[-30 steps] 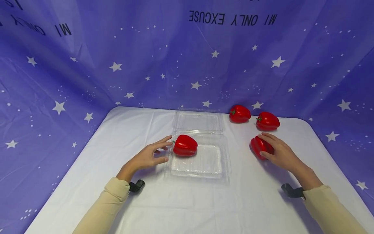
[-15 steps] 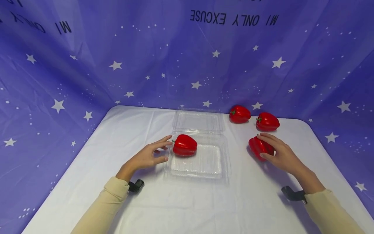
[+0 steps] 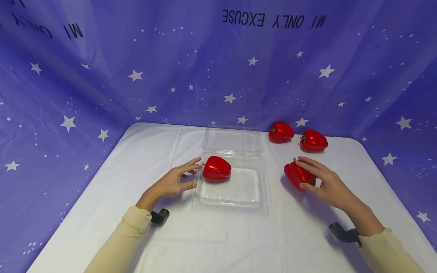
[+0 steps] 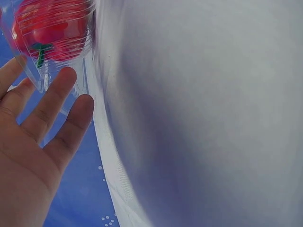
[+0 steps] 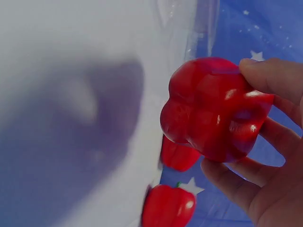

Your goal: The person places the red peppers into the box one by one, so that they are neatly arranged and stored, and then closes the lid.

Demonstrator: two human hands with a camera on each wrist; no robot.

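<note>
My right hand [image 3: 326, 184] holds a red bell pepper [image 3: 297, 175] between thumb and fingers, its green stem pointing away from me. In the right wrist view the thumb presses one side of this pepper [image 5: 208, 111] and the fingers support the other. A clear plastic clamshell box [image 3: 235, 203] lies unfolded in the middle of the table, with another red bell pepper [image 3: 216, 168] in the left part of its tray. My left hand [image 3: 172, 182] is at the box's left rim, fingers extended and spread, gripping nothing; whether the fingertips touch the rim I cannot tell.
Two more red bell peppers, one [image 3: 281, 132] nearer the box and one [image 3: 313, 141] farther right, lie at the back right. The box's lid [image 3: 233, 142] lies flat behind its tray. A blue star-patterned cloth [image 3: 191, 57] surrounds the white-covered table [image 3: 218, 242].
My right hand has shifted slightly left and toward me, carrying its pepper, which has turned so that the stem shows. The left hand and the box stay where they were.
</note>
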